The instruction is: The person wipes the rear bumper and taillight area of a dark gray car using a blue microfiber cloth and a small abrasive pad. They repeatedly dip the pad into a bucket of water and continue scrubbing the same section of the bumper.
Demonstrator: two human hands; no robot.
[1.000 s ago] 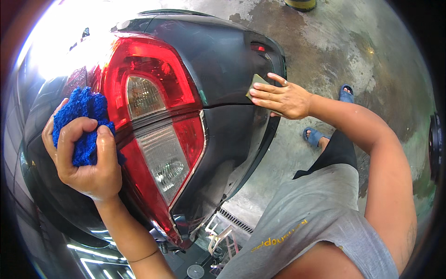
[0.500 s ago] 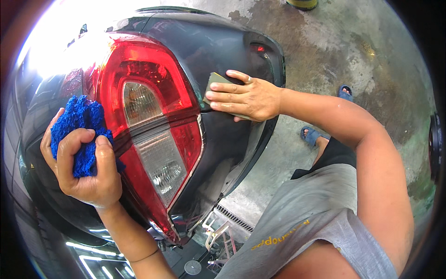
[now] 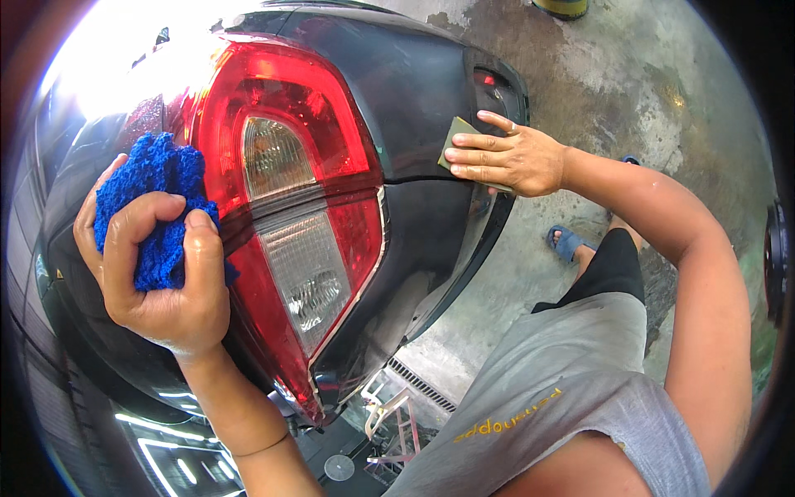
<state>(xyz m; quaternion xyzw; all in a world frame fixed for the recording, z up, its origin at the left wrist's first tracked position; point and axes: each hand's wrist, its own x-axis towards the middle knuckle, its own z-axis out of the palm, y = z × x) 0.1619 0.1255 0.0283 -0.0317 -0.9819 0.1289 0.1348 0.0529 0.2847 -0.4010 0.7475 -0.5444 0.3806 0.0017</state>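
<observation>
My left hand (image 3: 170, 306) is closed around a bunched, fluffy blue microfibre cloth (image 3: 153, 195), just left of a car's red and clear tail light (image 3: 335, 124). To the right of that light, my right hand (image 3: 530, 161) presses a thin, flat olive-green pad (image 3: 455, 135) against the dark body panel (image 3: 406, 74). Its fingers lie stretched over the pad, and the thumb side is partly hidden. The pad sits by the seam between the dark panel and the dark bumper (image 3: 422, 224).
A small red reflector (image 3: 489, 80) sits in the panel beyond my right hand. On the wet concrete floor (image 3: 613, 74) there is a drain grate (image 3: 421, 383) near a pale metal stand (image 3: 393, 414). My sandalled foot (image 3: 567, 242) stands beside the car.
My right hand has slid the pad rightward over the panel, away from the tail light. The left hand keeps the cloth, slightly higher in the picture. The whole view has shifted a little.
</observation>
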